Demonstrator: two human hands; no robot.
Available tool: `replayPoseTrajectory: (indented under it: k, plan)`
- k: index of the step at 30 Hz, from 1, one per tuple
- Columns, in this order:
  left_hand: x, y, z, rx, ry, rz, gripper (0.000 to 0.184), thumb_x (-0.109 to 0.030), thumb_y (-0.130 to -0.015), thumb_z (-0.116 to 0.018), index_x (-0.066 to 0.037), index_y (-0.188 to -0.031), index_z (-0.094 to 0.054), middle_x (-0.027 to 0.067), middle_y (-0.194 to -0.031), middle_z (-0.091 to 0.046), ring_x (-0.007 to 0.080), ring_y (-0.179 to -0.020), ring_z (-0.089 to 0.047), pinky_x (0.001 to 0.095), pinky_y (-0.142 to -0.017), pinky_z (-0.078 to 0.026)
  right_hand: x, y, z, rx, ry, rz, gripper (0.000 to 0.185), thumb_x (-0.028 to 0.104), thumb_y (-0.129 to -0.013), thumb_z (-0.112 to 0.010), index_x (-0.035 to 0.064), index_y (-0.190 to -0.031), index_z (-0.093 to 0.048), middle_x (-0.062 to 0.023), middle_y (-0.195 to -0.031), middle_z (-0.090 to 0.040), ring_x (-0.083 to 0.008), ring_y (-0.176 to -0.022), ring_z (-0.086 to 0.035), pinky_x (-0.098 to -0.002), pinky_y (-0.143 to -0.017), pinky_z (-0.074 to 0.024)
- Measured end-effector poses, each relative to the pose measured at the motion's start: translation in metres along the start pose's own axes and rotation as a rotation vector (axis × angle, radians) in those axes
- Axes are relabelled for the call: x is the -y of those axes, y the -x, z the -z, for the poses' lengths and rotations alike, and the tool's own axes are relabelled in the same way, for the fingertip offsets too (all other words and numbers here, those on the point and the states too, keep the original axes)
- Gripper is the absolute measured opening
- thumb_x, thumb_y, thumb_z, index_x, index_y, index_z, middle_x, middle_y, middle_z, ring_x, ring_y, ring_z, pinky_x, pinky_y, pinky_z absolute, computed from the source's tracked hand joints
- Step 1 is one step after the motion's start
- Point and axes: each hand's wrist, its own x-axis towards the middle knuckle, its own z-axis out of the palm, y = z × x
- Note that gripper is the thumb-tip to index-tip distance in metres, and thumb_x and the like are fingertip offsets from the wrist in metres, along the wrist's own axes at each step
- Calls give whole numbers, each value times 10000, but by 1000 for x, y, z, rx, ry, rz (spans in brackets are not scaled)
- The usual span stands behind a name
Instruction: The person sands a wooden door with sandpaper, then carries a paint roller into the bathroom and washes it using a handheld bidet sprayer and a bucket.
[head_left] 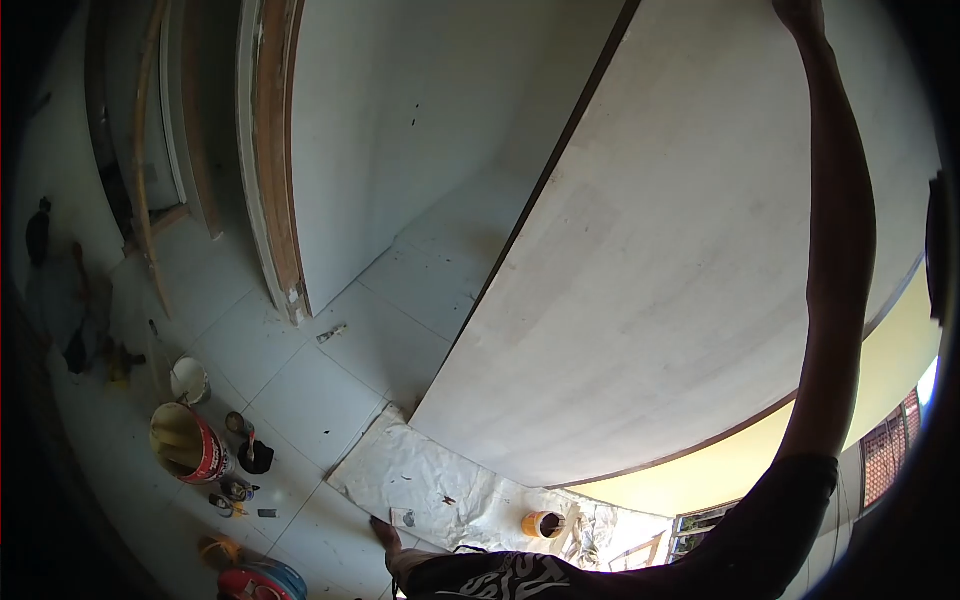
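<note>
My right arm stretches up along the large pale door panel [640,240], which has a dark edge and faint streaks and patches on its surface. My right hand [800,14] is at the panel's upper part, cut off by the top of the view. Its fingers are hidden, so I cannot see whether it holds anything. My left hand is out of view. Below the panel, a crumpled whitish sheet [440,475] covers the floor near my bare foot [385,533]. An orange tub [543,524] with dark contents stands on the sheet.
A red-and-white bucket [213,455], a white pail [189,380] and small containers stand on the tiles at left. A brush-like tool [331,333] lies by the wooden door frame [278,160]. A person [65,300] is low at far left. A pole [145,150] leans there.
</note>
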Motion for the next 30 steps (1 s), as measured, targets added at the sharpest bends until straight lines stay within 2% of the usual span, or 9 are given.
replayPoseTrajectory:
  k: [3, 7, 9, 11, 16, 19, 22, 24, 30]
  plan:
    - [5, 0, 6, 28, -91, -50, 387, -376, -853, -451, -50, -735, -623, 111, -647, -613, 268, -565, -583, 406, -546, -485, 76, 84, -8, -29, 76, 114, 325, 78, -904, -460, 155, -1207, -548, -45, -1299, -520, -264, -1197, -490, -530, -1037, -328]
    - [-3, -21, -4, 50, -169, -147, 401, -409, -859, -446, -73, -748, -634, 107, -680, -624, 276, -613, -592, 416, -581, -488, 253, 295, 68, 501, -797, 537, 391, 126, -910, -506, 54, -1293, -467, -85, -1395, -407, -190, -1302, -372, -385, -1117, -285]
    - [-22, -44, -12, 33, -190, -208, 408, -426, -863, -444, -85, -754, -639, 105, -697, -630, 280, -636, -597, 421, -599, -489, 251, 291, 70, 519, -810, 600, 380, 134, -881, -543, 110, -1259, -509, -37, -1388, -416, -177, -1294, -382, -350, -1115, -304]
    - [-45, -65, -25, 8, -200, -256, 415, -443, -866, -442, -97, -760, -644, 102, -713, -635, 285, -660, -601, 427, -616, -491, 219, 229, 63, 456, -572, 979, 398, 199, -852, -585, 186, -1245, -520, 32, -1358, -441, -141, -1304, -357, -321, -1112, -323]
    - [-34, -56, -29, 6, -325, -282, 433, -485, -874, -436, -126, -776, -658, 97, -754, -649, 295, -718, -612, 440, -660, -494, 76, 31, -1, 201, -271, 400, 426, 7, -845, -544, 177, -1236, -532, -5, -1318, -502, -234, -1236, -453, -403, -1058, -381]
    - [-7, -63, -18, 6, -429, -312, 444, -510, -879, -433, -144, -785, -666, 93, -779, -657, 301, -754, -619, 447, -687, -496, 124, 69, 13, 174, -433, 319, 429, 17, -850, -548, 155, -1254, -515, -29, -1321, -497, -227, -1263, -422, -397, -1070, -370]
    - [7, -79, -35, 9, -497, -359, 455, -535, -884, -430, -161, -795, -674, 90, -804, -665, 308, -789, -626, 455, -713, -498, 201, 206, 48, 362, -659, 561, 446, 51, -880, -543, 132, -1311, -455, 8, -1414, -379, -155, -1310, -347, -318, -1101, -336]
    - [6, -71, -45, 23, -461, -349, 450, -525, -882, -431, -155, -793, -670, 91, -795, -662, 305, -776, -624, 452, -701, -497, 188, 186, 54, 438, -577, 740, 385, 64, -872, -549, 159, -1244, -525, 33, -1331, -485, -123, -1275, -399, -307, -1087, -358]
    - [-45, -60, -66, 66, -272, -251, 417, -463, -872, -442, -113, -780, -650, 97, -740, -640, 289, -698, -609, 430, -628, -490, 125, 72, 33, 149, -206, 340, 418, 39, -844, -566, 117, -1252, -524, -38, -1320, -499, -212, -1267, -419, -410, -1061, -376]
